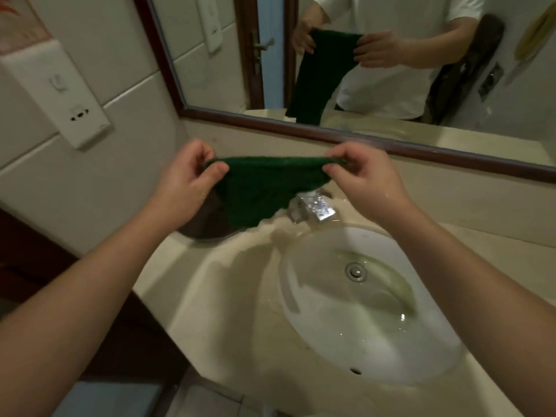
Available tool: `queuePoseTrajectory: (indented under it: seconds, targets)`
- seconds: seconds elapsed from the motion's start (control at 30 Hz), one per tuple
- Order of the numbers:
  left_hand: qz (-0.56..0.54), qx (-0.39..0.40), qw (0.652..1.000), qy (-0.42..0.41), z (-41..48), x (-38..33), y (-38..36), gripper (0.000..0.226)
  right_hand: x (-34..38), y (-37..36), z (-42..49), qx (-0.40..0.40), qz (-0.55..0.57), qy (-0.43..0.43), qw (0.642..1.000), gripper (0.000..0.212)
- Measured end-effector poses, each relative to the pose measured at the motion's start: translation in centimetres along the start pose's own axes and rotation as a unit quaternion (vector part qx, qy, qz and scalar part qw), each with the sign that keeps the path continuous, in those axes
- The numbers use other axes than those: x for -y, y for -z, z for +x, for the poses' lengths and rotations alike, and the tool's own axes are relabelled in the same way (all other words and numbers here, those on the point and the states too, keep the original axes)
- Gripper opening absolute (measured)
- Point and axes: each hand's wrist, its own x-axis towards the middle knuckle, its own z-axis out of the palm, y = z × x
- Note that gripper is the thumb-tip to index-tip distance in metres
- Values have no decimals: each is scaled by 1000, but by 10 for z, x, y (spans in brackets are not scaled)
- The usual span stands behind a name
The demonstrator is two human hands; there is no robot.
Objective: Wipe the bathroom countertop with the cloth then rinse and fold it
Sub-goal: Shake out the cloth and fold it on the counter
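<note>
A dark green cloth [264, 188] hangs in the air above the back of the beige countertop [222, 284], stretched between both hands by its top edge. My left hand [188, 182] pinches the cloth's left top corner. My right hand [361, 179] pinches the right top corner. The cloth's lower part dangles in front of the chrome faucet [313, 209] and hides part of it. The countertop looks wet and glossy.
A white oval sink [304, 296] with a metal drain [356, 271] lies below my right arm. A wood-framed mirror [210, 55] on the back wall reflects the person holding the cloth. A white wall socket plate [60, 94] is at the left. A dark round object [204, 227] sits behind the cloth.
</note>
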Motion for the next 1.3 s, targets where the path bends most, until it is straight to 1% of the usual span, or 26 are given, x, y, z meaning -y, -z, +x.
queuePoseTrajectory:
  seconds: [0.03, 0.1, 0.13, 0.17, 0.2, 0.23, 0.3, 0.37, 0.43, 0.5, 0.57, 0.63, 0.73, 0.8, 0.9, 0.97, 1.0, 1.03, 1.07, 1.1, 1.13, 1.17, 1.2, 1.23, 1.27, 1.3]
  targets:
    - [32, 16, 999, 2, -19, 8, 6, 14, -3, -7, -11, 30, -17, 21, 999, 19]
    - [77, 74, 994, 28, -64, 29, 14, 20, -16, -22, -40, 105, -62, 61, 991, 21]
    - [95, 104, 989, 46, -89, 40, 14, 24, -22, -30, -57, 150, -69, 60, 984, 21]
    - [104, 129, 984, 69, -113, 51, 13, 22, -31, -38, -74, 196, -69, 44, 977, 20]
    - [101, 151, 979, 93, -137, 61, 9, 17, -39, -47, -91, 241, -68, 23, 968, 18]
    - [86, 166, 976, 116, -159, 70, 5, 17, -48, -57, -106, 279, -66, 1, 958, 17]
    - [53, 183, 969, 157, -198, 88, -7, 35, -62, -76, -128, 340, -65, -33, 937, 15]
    - [25, 181, 960, 212, -223, 103, -18, 42, -72, -93, -135, 379, -66, -54, 922, 12]
    - [-4, 151, 954, 258, -230, 114, -26, 34, -78, -108, -127, 385, -76, -69, 917, 11]
    - [-38, 100, 949, 296, -223, 128, -33, 29, -82, -126, -109, 367, -78, -86, 923, 12]
    - [-64, 48, 940, 333, -208, 143, -40, 32, -88, -145, -86, 347, -87, -95, 929, 13]
    - [-59, 23, 929, 365, -190, 157, -47, 34, -95, -163, -63, 329, -105, -100, 933, 15]
    - [-17, 27, 915, 402, -167, 172, -56, 32, -108, -189, -36, 337, -138, -110, 925, 21]
    - [-14, 30, 903, 429, -160, 177, -60, 30, -115, -201, -29, 343, -156, -130, 917, 25]
    - [19, 33, 885, 465, -159, 176, -62, 28, -124, -210, -32, 322, -193, -177, 910, 40]
    - [112, 22, 888, 445, -168, 169, -66, 31, -127, -209, -45, 285, -227, -188, 912, 49]
    - [171, -3, 898, 406, -174, 163, -69, 33, -127, -207, -54, 263, -240, -174, 918, 50]
    - [219, -33, 913, 343, -181, 157, -74, 32, -124, -205, -64, 244, -244, -141, 928, 49]
    - [237, -43, 931, 273, -187, 151, -81, 29, -120, -203, -74, 233, -238, -91, 939, 45]
    - [231, -23, 948, 219, -193, 145, -90, 26, -115, -201, -84, 237, -223, -30, 945, 40]
    - [219, 20, 957, 190, -200, 140, -99, 25, -111, -199, -93, 264, -213, 33, 940, 35]
    - [216, 66, 957, 182, -208, 138, -108, 27, -108, -198, -101, 309, -218, 92, 921, 29]
    - [234, 105, 948, 189, -215, 139, -115, 36, -108, -197, -107, 356, -238, 138, 893, 24]
    - [270, 141, 934, 187, -223, 144, -120, 50, -111, -197, -112, 393, -265, 162, 866, 23]
    - [304, 185, 917, 178, -229, 149, -121, 64, -115, -195, -114, 414, -287, 162, 849, 26]
    - [329, 214, 906, 155, -233, 156, -121, 75, -120, -192, -115, 424, -303, 147, 841, 32]
